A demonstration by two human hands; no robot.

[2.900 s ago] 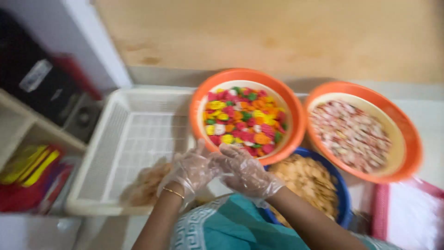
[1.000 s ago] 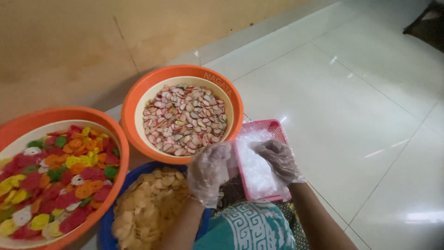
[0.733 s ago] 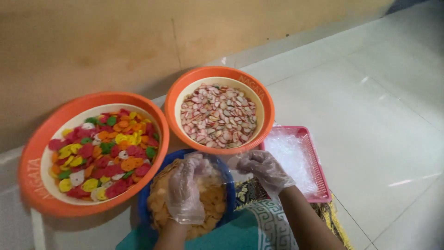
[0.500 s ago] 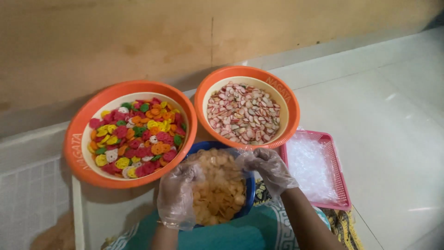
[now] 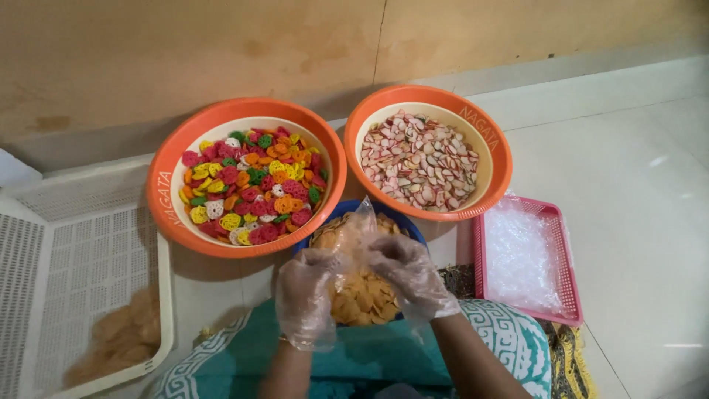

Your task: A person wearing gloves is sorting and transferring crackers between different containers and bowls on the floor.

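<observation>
Both my hands wear thin clear gloves. My left hand point(image 5: 306, 295) and my right hand point(image 5: 408, 270) together hold a small clear plastic bag point(image 5: 354, 235) over a blue bowl point(image 5: 336, 213) of tan round crisps point(image 5: 365, 299). The bag's mouth is pinched between my fingers and it looks partly filled with tan crisps. Behind the blue bowl stand two orange bowls: the left one point(image 5: 166, 196) holds multicoloured flower-shaped crisps, the right one point(image 5: 496, 151) holds pink-and-white pieces.
A pink basket point(image 5: 570, 284) with clear plastic bags lies at the right on the tiled floor. A white perforated crate point(image 5: 159, 295) at the left holds packed tan crisps. A beige wall runs behind the bowls. Teal patterned cloth covers my lap.
The view swung left from the pink basket to the bowls. My hands moved from the basket to above the blue bowl and now hold a clear bag there.
</observation>
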